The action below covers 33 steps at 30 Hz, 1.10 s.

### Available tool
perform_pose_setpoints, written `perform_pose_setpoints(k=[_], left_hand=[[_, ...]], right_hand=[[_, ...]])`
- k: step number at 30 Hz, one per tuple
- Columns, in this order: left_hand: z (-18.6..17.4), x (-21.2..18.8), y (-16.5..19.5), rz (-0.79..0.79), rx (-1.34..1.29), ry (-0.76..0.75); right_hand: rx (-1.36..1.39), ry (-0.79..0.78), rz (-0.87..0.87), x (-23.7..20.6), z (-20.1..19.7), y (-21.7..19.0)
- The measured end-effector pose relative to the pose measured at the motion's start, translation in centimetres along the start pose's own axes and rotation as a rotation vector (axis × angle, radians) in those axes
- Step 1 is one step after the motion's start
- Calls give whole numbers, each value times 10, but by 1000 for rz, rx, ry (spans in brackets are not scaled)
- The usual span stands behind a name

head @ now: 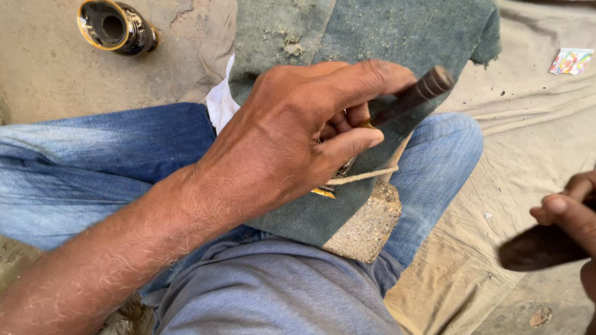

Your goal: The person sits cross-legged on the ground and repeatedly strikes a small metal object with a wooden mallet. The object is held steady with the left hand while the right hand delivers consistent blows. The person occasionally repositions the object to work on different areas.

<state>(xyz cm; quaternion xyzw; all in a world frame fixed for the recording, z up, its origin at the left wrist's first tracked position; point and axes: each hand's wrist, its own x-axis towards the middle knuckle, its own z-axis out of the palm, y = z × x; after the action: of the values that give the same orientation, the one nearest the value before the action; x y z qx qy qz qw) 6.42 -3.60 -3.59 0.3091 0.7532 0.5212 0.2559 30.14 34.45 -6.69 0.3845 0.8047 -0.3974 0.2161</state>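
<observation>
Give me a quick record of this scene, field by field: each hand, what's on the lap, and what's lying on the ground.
Left hand: gripping a dark handled tool, with a pale cord running out from under the fingers.
Right hand: holding a dark wooden piece.
Lap: green dusty cloth over blue jeans.
Ground, upper left: black and gold cup on its side.
Ground, upper right: small colourful wrapper on the beige sheet.

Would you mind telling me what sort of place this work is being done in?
Probably an informal ground-level craft spot: bare dusty ground, a beige cloth spread over it, and the left hand working a dark-handled tool on the lap.
</observation>
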Motion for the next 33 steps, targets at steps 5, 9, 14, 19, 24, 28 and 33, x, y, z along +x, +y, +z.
perform_pose_setpoints(k=[5,9,14,19,24,28,33], left_hand=[[12,-6,-12,-41,52,85],[26,-14,-11,-164,15,214],[42,-23,-1,-136,93,358],[46,-22,0,-142,102,397],[47,-19,3,-169,100,409],[44,-18,3,-234,80,385],[45,-20,0,-197,96,381]], right_hand=[[-111,-127,-667,55,-31,47],[-127,-240,-296,89,-46,27],[-927,-83,-197,114,-19,-16],[-877,61,-152,132,-2,-30],[-418,-83,-531,150,8,-63],[-644,-64,-422,153,6,-82],[-639,-84,-434,149,2,-85]])
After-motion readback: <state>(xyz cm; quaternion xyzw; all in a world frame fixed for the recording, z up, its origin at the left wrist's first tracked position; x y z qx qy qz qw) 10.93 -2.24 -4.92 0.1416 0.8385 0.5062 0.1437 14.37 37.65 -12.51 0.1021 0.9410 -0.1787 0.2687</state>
